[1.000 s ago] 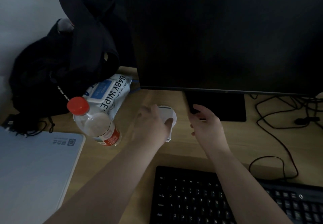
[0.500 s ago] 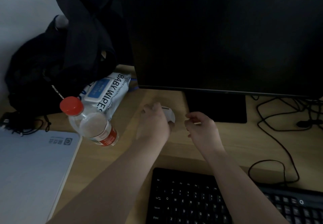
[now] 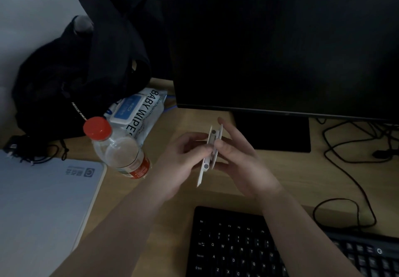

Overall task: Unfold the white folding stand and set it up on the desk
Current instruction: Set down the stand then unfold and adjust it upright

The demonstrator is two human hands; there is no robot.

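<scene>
Stand (image 3: 210, 150) pinched edge-on between both hands; bottle (image 3: 118, 149) left; keyboard (image 3: 235, 246) below.

Bottle (image 3: 121, 149) stands left of stand (image 3: 210, 147), before wipes pack (image 3: 140, 112).

Light wood tabletop (image 3: 287, 175), dimly lit. On it: black monitor base (image 3: 274, 134) at centre back, black fabric bag (image 3: 71, 78) back left, white baby-wipes pack with blue lid (image 3: 140, 110) leaning against the bag, clear plastic bottle with red cap (image 3: 118, 149) lying tilted just in front of the pack. Pale grey flat pad with logo (image 3: 43, 207) near left. Black keyboard (image 3: 233, 248) at front edge. Loose black cables (image 3: 345, 168) snaking along the right side.
</scene>
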